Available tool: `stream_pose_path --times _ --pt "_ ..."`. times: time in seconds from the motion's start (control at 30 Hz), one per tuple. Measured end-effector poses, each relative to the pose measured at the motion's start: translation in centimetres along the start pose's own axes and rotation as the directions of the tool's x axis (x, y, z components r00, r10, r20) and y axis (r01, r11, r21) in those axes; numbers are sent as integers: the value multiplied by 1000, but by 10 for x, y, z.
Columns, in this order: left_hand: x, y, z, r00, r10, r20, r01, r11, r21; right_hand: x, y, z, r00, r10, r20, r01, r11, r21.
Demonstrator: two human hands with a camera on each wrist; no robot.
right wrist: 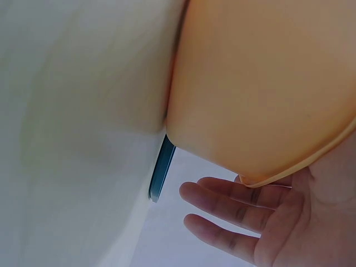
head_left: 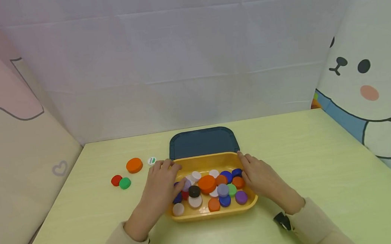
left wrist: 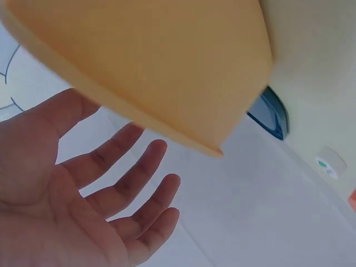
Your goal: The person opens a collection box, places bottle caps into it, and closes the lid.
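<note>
A yellow plastic box (head_left: pixel 218 214) stands on the table, holding many bottle caps in orange, blue, white, purple, green and black. My left hand (head_left: pixel 162 183) grips its left rim, with the thumb reaching inside over the caps. From the left wrist view, the fingers (left wrist: pixel 136 183) stay outside the wall, spread and slightly bent. On the opposite end, my right hand (head_left: pixel 261 177) holds the right rim with its thumb at the inner side. Its other fingers (right wrist: pixel 222 203) extend along the outside in the right wrist view. The box bottom is hidden under the caps.
A dark blue lid (head_left: pixel 203 142) lies flat behind the box. Left of the box are loose caps: a large orange cap (head_left: pixel 134 165), a red cap (head_left: pixel 116 180), a green cap (head_left: pixel 125 183) and a white cap (head_left: pixel 152 161). Cloth walls (head_left: pixel 185 70) enclose the table.
</note>
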State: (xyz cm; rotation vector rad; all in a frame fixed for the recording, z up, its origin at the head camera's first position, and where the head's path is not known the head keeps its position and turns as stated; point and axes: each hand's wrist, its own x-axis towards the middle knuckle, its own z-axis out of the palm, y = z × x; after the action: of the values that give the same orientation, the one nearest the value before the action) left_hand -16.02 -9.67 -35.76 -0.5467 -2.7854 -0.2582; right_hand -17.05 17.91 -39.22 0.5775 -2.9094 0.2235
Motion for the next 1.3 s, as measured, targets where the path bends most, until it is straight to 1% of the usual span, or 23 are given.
stream_pose_path --times 0.17,0.33,0.5,0.63,0.77,1.03,1.3 --pt "8 -17 -2 998 -56 -39 56 998 17 0 0 -1 1000 6 6 -6 1000 1" --pt "17 -40 4 993 -110 -50 110 994 -11 -1 0 -1 1000 8 8 -8 1000 2" --pt "26 -63 14 986 -165 -27 165 986 -13 -1 0 -1 1000 6 11 -6 1000 3" --pt "30 -76 22 980 -200 -9 200 980 -3 0 0 -1 1000 9 15 -9 1000 5" --pt "35 -88 29 976 -219 5 219 975 17 0 0 -2 1000 11 15 -11 1000 2" --pt "43 -105 39 965 -254 71 250 967 58 0 0 -2 1000 17 21 -17 1000 11" --pt "47 -114 49 948 -289 133 282 957 74 0 -1 -1 999 23 29 -24 1000 11"
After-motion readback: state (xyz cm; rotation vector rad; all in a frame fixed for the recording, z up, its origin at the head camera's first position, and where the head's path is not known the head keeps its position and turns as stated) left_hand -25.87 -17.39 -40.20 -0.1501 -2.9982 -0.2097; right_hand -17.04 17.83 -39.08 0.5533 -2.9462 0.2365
